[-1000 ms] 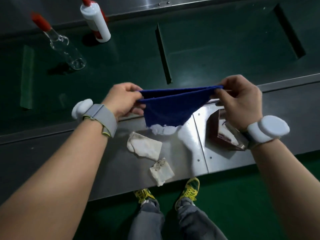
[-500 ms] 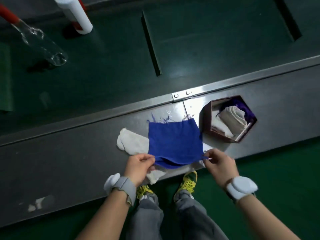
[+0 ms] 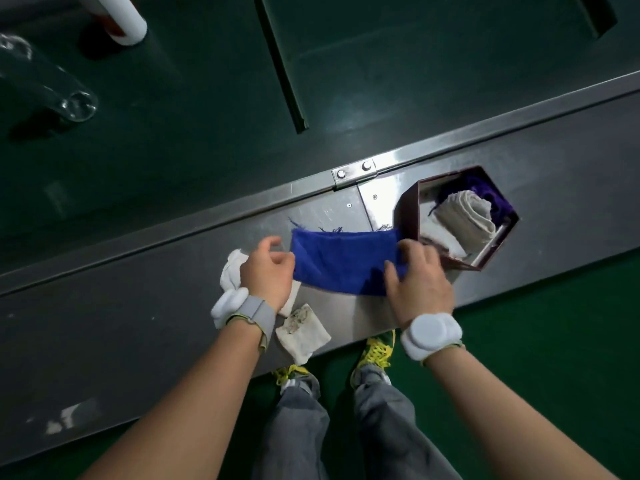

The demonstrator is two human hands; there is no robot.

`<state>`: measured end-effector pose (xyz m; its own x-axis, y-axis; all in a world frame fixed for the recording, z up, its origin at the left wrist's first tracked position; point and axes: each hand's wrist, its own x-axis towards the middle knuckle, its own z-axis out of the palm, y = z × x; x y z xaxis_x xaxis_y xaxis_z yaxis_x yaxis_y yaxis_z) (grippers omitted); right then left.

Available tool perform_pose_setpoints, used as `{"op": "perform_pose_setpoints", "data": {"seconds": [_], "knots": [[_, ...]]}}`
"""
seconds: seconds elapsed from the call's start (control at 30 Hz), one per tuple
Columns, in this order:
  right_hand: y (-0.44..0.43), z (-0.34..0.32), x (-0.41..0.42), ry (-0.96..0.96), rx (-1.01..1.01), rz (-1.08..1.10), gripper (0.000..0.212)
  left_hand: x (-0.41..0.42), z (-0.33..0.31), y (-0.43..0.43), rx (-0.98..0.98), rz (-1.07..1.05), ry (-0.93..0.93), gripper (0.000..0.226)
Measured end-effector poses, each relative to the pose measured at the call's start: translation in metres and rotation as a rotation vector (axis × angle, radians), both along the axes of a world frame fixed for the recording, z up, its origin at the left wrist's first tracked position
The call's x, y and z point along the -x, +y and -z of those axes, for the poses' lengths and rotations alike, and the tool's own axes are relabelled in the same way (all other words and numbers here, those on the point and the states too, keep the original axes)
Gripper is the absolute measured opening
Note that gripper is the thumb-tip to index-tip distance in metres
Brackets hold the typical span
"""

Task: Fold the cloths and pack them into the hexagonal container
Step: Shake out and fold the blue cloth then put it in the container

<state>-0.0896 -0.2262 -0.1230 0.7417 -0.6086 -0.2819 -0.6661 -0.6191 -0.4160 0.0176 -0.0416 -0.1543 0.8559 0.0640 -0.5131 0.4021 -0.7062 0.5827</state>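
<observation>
A blue cloth [image 3: 341, 259] lies folded into a narrow strip on the steel ledge [image 3: 138, 306]. My left hand [image 3: 266, 271] pinches its left end and my right hand [image 3: 417, 284] holds its right end, fingers over the fabric. Just right of it stands the dark hexagonal container [image 3: 407, 211], holding a rolled beige cloth [image 3: 464, 220] and a purple cloth [image 3: 485, 195]. A white cloth [image 3: 231, 271] lies partly under my left hand. A stained white cloth [image 3: 301, 332] rests near the ledge's front edge.
Beyond the ledge is a dark green belt [image 3: 207, 98] with a clear glass bottle [image 3: 45, 84] and a white bottle [image 3: 121, 15] at the far left. My legs and yellow-laced shoes [image 3: 375, 351] stand on green floor below the ledge.
The blue cloth was held up in the air, then laid flat on the ledge, and is now folded over again into a narrower strip. Both hands moved forward onto it.
</observation>
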Motion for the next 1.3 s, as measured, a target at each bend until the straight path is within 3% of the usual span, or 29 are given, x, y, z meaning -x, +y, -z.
{"op": "perform_pose_setpoints", "data": {"seconds": [0.07, 0.17, 0.3, 0.43, 0.5, 0.57, 0.63, 0.67, 0.73, 0.8, 0.87, 0.97, 1.1, 1.17, 1.23, 1.3], "knots": [[0.013, 0.009, 0.004, 0.027, -0.037, -0.143, 0.021, 0.000, 0.007, -0.006, -0.243, 0.142, -0.036, 0.036], [0.023, 0.027, 0.006, 0.118, -0.175, -0.225, 0.025, -0.002, 0.018, -0.016, -0.590, 0.389, 0.061, 0.050], [0.022, 0.047, 0.003, 0.086, -0.360, -0.220, 0.035, -0.013, 0.027, -0.036, -0.719, 0.494, 0.136, 0.038], [0.011, 0.052, -0.005, 0.080, -0.480, -0.151, 0.032, -0.025, 0.015, -0.043, -0.590, 0.405, 0.262, 0.019], [0.004, 0.049, -0.003, -0.026, -0.559, 0.080, 0.022, -0.018, -0.001, -0.051, -0.503, 0.391, 0.179, 0.022], [-0.005, 0.042, -0.003, -0.090, -0.872, 0.410, 0.035, 0.000, -0.016, -0.064, -0.370, 0.420, 0.076, 0.019], [-0.013, 0.036, 0.003, -0.091, -1.099, 0.628, 0.051, 0.020, -0.024, -0.080, -0.102, 0.484, 0.157, 0.017], [-0.018, 0.035, 0.006, -0.070, -1.065, 0.645, 0.055, 0.029, -0.025, -0.087, 0.044, 0.498, 0.261, 0.025], [-0.028, 0.039, 0.018, 0.042, -0.750, 0.526, 0.064, 0.037, -0.018, -0.093, 0.184, 0.373, 0.341, 0.029], [-0.029, 0.043, 0.027, 0.132, -0.464, 0.432, 0.066, 0.036, -0.008, -0.085, 0.116, 0.161, 0.206, 0.020], [-0.028, 0.047, 0.028, 0.149, -0.397, 0.397, 0.072, 0.037, 0.005, -0.081, -0.037, 0.116, 0.153, 0.021], [-0.023, 0.050, 0.020, 0.207, -0.443, 0.368, 0.075, 0.042, 0.019, -0.090, -0.084, 0.184, 0.328, 0.040], [-0.020, 0.056, 0.007, 0.295, -0.668, 0.411, 0.054, 0.044, 0.020, -0.101, -0.018, 0.230, 0.420, 0.018], [-0.021, 0.053, 0.005, 0.319, -0.804, 0.449, 0.029, 0.043, 0.015, -0.096, -0.036, 0.302, 0.465, 0.015], [-0.024, 0.042, 0.014, 0.253, -0.846, 0.500, 0.014, 0.041, 0.005, -0.088, -0.086, 0.338, 0.384, 0.020], [-0.026, 0.029, 0.028, 0.190, -0.784, 0.448, 0.010, 0.037, -0.008, -0.086, -0.078, 0.292, 0.097, 0.020]]}}
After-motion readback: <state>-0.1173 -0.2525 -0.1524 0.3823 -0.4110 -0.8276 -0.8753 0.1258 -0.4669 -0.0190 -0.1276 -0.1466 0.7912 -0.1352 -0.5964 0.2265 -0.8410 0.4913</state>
